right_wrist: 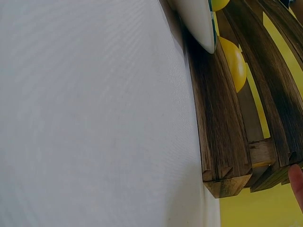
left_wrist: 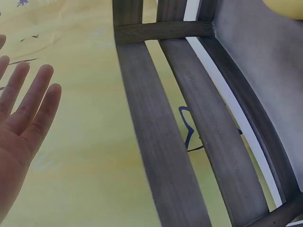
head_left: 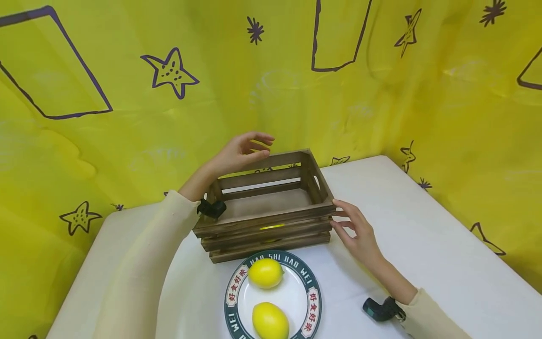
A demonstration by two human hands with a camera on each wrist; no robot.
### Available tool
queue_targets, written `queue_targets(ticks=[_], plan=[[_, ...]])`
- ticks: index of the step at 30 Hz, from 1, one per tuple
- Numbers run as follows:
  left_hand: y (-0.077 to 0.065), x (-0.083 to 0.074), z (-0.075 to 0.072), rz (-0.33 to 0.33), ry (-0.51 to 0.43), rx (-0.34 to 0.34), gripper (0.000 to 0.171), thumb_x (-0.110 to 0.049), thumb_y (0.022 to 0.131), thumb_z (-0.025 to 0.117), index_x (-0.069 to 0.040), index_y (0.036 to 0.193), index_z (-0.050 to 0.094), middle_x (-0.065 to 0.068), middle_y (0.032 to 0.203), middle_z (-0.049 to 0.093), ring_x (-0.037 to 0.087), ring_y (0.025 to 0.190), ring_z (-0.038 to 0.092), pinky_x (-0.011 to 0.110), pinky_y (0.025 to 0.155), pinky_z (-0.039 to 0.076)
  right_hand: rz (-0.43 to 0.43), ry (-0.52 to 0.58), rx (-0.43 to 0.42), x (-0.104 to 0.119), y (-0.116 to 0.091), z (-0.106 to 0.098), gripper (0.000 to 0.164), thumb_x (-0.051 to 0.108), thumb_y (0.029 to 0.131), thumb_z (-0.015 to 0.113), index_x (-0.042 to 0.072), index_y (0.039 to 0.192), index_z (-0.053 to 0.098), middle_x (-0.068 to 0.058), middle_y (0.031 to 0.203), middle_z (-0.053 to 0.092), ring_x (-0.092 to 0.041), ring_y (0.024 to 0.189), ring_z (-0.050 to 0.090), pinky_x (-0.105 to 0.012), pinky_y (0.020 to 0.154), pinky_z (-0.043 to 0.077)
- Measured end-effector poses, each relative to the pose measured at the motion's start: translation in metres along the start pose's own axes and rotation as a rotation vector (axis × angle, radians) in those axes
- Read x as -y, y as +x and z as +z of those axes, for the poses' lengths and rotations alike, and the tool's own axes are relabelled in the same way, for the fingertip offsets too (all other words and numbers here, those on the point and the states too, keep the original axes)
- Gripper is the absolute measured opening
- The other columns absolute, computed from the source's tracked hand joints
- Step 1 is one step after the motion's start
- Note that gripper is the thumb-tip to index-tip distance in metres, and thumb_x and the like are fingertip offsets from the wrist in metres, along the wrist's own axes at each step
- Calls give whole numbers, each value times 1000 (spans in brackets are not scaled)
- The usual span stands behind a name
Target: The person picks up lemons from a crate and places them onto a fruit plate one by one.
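A brown slatted wooden crate (head_left: 267,221) stands on the white table. Over its far left rim is my left hand (head_left: 243,153), fingers loosely bent and holding nothing. The left wrist view shows that hand (left_wrist: 23,123) apart from the crate's slats (left_wrist: 161,127). My right hand (head_left: 355,230) touches the crate's near right corner with its fingertips; only one fingertip (right_wrist: 297,182) shows in the right wrist view. In front of the crate, a green-rimmed plate (head_left: 315,282) carries two yellow lemons, one farther (head_left: 265,273) and one nearer (head_left: 270,321).
A yellow cloth (head_left: 211,117) with dark drawn stars hangs behind and beside the white table (head_left: 381,197). Part of a yellow rounded thing (left_wrist: 289,7) shows at the upper right of the left wrist view. Black wrist cameras sit on both wrists.
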State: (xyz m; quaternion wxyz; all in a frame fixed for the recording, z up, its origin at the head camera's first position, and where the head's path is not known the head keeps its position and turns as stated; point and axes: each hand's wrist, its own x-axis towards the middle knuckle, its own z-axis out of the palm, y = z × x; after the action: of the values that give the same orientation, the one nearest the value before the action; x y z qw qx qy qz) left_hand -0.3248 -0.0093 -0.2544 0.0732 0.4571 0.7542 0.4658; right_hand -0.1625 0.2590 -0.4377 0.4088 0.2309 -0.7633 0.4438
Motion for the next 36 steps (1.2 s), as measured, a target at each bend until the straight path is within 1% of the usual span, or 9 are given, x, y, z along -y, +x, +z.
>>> queue_targets(ticks=[5, 10, 15, 19, 24, 26, 29, 32, 36], plan=[[5, 7, 3, -13, 12, 40, 38, -3, 96, 59, 4, 133, 52, 21, 132, 55, 39, 121, 55, 41, 96, 51, -16, -13, -7, -2, -2, 0, 68, -33, 62, 70, -11, 124, 53, -28, 118, 56, -5, 101, 62, -15, 75, 54], [5, 15, 5, -39, -5, 114, 40, -5, 95, 61, 2, 133, 51, 22, 134, 54, 39, 123, 54, 41, 94, 52, -27, -18, -9, -1, -2, 0, 69, -35, 59, 70, -12, 122, 53, -27, 117, 56, -8, 99, 63, -15, 74, 55], [2, 21, 9, -49, -17, 177, 42, -3, 94, 62, 6, 134, 49, 27, 135, 52, 41, 122, 54, 44, 94, 52, -23, -12, 7, -2, -2, 1, 68, -32, 62, 71, -10, 124, 53, -26, 118, 56, -14, 97, 64, -17, 75, 55], [2, 31, 15, -64, -41, 231, 45, -3, 95, 61, 6, 136, 47, 23, 136, 53, 41, 122, 54, 43, 97, 50, -15, -16, 0, -3, -3, 1, 68, -31, 63, 71, -10, 125, 54, -25, 119, 56, -17, 96, 65, -17, 74, 55], [1, 46, 21, -137, -82, 293, 49, -12, 94, 65, -5, 139, 47, 14, 143, 50, 34, 128, 51, 41, 102, 47, -10, -38, -9, 0, -5, 3, 68, -32, 60, 71, -10, 123, 54, -26, 117, 56, -19, 94, 65, -18, 74, 56], [1, 50, 22, -164, -93, 308, 50, -13, 93, 67, -10, 139, 48, 13, 144, 49, 31, 130, 50, 42, 102, 47, -3, -41, -6, 0, -6, 4, 68, -32, 61, 71, -10, 123, 54, -26, 117, 56, -20, 94, 65, -19, 74, 56], [1, 53, 23, -190, -82, 342, 51, -15, 92, 67, -12, 140, 49, 13, 144, 49, 27, 131, 49, 43, 102, 46, 5, -42, -1, 0, -6, 4, 68, -31, 63, 71, -8, 124, 54, -25, 118, 56, -22, 94, 65, -20, 74, 57], [3, 58, 24, -185, -74, 389, 51, -14, 93, 66, -7, 141, 48, 16, 144, 48, 30, 133, 46, 42, 104, 45, 6, -35, -1, 0, -5, 3, 67, -29, 64, 72, -7, 126, 54, -24, 119, 56, -23, 94, 65, -21, 74, 57], [7, 60, 26, -175, -93, 400, 49, -9, 94, 63, 1, 139, 47, 21, 142, 48, 34, 133, 46, 41, 105, 45, -1, -35, 2, 0, -2, 0, 67, -29, 65, 72, -7, 126, 54, -24, 120, 57, -19, 96, 65, -20, 75, 56]])
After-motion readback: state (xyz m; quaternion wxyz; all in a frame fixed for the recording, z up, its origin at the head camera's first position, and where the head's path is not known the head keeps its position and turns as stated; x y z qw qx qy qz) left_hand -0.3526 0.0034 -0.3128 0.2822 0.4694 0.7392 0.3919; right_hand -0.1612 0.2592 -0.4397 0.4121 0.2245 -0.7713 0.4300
